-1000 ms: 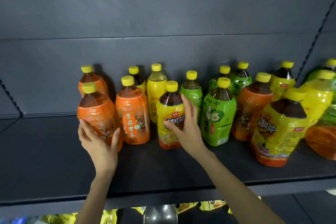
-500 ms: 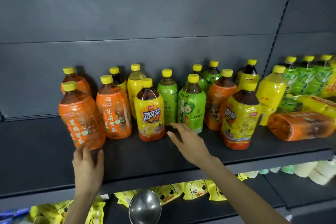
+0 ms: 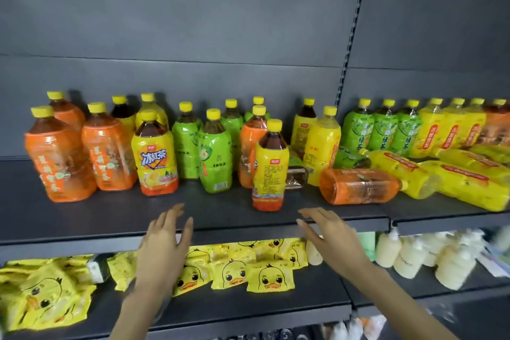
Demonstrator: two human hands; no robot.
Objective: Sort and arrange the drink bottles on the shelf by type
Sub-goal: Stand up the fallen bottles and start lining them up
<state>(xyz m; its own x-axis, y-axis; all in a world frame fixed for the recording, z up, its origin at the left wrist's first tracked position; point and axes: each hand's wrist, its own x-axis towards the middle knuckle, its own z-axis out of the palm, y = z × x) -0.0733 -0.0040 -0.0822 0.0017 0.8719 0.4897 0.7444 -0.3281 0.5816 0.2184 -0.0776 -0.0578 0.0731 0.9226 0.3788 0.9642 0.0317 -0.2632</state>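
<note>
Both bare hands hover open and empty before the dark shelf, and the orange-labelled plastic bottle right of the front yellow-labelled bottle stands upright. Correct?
No: the head view shows the orange-labelled plastic bottle right of the front yellow-labelled bottle lying on its side on the dark shelf, not upright. The left hand and right hand hover open and empty.

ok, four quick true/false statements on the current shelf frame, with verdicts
1. Both hands are open and hold nothing. True: the left hand and right hand hover before the shelf edge.
2. Every orange drink stands upright. False: one orange bottle lies on its side, right of centre.
3. Duck-printed packets lie on the lower shelf. True.
4. The frontmost yellow-label bottle has tipped over. False: it stands upright near the shelf's front edge.
</note>
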